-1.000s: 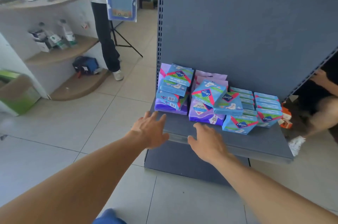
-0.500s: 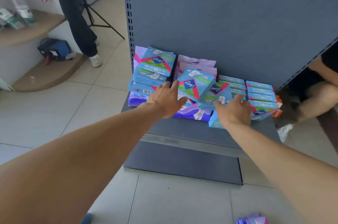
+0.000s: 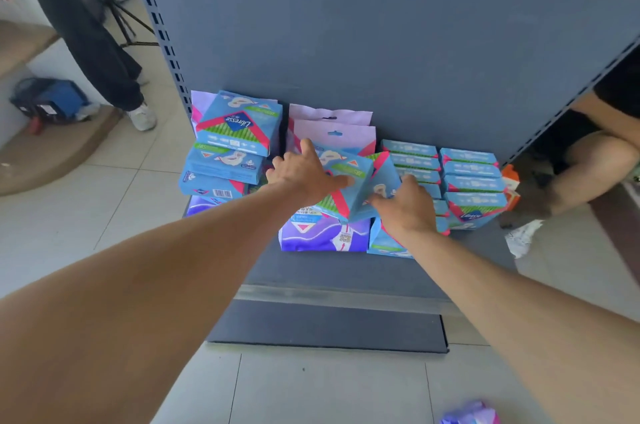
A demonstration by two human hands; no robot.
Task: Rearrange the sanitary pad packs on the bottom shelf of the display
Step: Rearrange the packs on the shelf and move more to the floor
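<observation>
Now left hand, fingers spread, presses tilted blue-pink sanitary pad pack on grey metal bottom shelf; right hand touches neighbouring blue pack, grip unclear.

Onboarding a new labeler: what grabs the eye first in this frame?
Two bare arms reach in from the bottom corners to mid-shelf: the left hand lies on a tilted blue pack, the right hand on the pack beside it. Around them sits a jumble of blue packs on purple bags, with tidier blue stacks at the right against the grey back panel.
</observation>
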